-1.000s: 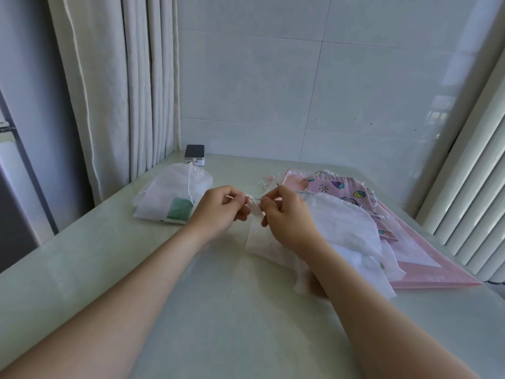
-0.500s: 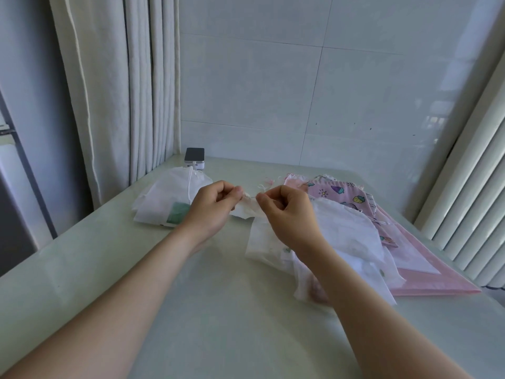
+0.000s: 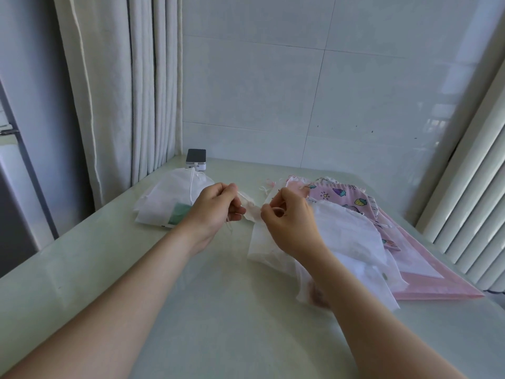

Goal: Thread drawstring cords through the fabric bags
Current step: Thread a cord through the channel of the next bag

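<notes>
Hem of white bag (image 3: 262,242) is gathered tighter than a moment earlier. Just left of pink printed bag (image 3: 344,198), hem and cord (image 3: 229,229) are pinched by left hand (image 3: 216,207), hem by right hand (image 3: 289,225). Judged: cord mid-channel; further feeding along hem is required.

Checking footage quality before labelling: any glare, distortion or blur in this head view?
Head view: glare washes the tiled wall at right; the wide-angle lens bows the curtain; the white bag pinched between left hand and right hand looks soft, low-contrast.
</notes>
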`<action>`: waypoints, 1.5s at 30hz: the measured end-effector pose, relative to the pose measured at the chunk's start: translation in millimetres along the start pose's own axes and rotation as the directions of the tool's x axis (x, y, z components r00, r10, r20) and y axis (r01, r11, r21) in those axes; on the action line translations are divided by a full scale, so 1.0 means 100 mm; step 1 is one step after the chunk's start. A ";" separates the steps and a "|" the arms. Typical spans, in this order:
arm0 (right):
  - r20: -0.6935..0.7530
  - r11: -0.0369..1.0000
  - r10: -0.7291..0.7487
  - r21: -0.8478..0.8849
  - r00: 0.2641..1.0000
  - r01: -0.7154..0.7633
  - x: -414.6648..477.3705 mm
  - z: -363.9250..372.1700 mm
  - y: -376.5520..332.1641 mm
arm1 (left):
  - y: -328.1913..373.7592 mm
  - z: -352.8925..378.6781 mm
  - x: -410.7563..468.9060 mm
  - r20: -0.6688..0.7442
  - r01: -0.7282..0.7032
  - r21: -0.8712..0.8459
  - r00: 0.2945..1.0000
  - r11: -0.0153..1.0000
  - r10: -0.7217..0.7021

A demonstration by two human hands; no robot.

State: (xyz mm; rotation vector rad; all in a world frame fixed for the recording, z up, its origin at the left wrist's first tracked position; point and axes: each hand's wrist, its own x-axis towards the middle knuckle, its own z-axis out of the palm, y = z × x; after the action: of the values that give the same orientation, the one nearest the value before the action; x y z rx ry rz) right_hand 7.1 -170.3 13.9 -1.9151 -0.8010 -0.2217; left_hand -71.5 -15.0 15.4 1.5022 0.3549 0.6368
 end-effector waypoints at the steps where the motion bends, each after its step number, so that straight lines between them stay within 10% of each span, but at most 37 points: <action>1: 0.029 1.000 0.014 0.005 0.999 -0.014 -0.01 0.01 0.00 | 0.01 0.02 -0.01 -0.034 -0.016 -0.006 0.999 1.000 0.015; 8: 0.272 0.998 0.052 -0.032 0.961 -0.045 -0.07 0.05 -0.03 | 0.08 0.09 -0.14 -0.105 -0.096 0.008 0.990 0.995 0.096; 21: 0.028 0.999 -0.024 -0.029 0.999 0.025 -0.03 0.07 0.03 | 0.03 0.05 -0.15 0.127 -0.110 0.209 0.988 0.972 0.085; 31: 0.167 0.961 -0.227 0.196 0.959 0.193 -0.07 0.00 -0.06 | 0.03 0.04 -0.14 0.184 -0.072 0.167 0.982 0.983 0.041; 45: 0.075 0.959 0.058 0.273 0.996 -0.076 -0.09 -0.01 -0.12 | 0.03 -0.03 -0.14 0.296 -0.106 0.160 0.954 0.981 0.055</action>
State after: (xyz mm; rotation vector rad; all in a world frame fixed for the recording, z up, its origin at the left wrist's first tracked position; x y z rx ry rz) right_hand -7.5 -172.0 19.1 -1.6895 -0.7662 -0.0036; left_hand -84.9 -21.0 16.0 1.7586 0.1247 0.4481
